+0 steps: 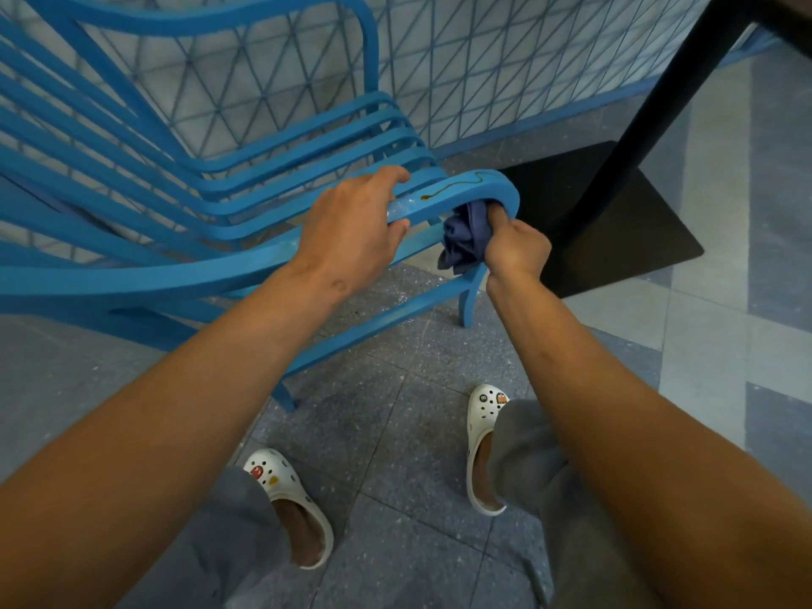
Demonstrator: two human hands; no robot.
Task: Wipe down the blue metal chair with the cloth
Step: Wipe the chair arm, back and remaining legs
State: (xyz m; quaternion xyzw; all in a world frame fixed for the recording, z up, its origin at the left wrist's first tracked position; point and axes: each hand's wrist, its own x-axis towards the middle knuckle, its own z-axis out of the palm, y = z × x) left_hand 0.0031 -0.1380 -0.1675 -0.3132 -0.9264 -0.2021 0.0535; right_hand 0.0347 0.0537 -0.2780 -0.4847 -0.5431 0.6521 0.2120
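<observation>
- While the left hand [351, 230] curls round the blue metal slatted chair's [184, 222] near armrest, steadying it,
- the right hand [516, 248] grips a bunched dark blue cloth [463, 237], pressed under the armrest's curved right end.

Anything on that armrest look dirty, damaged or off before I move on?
Yes. A thin brownish squiggle with a blob at one end runs along the top of the armrest, between the left hand and the bend. Pale smudges sit beside that hand. The right hand holds the cloth underneath, not on it.
</observation>
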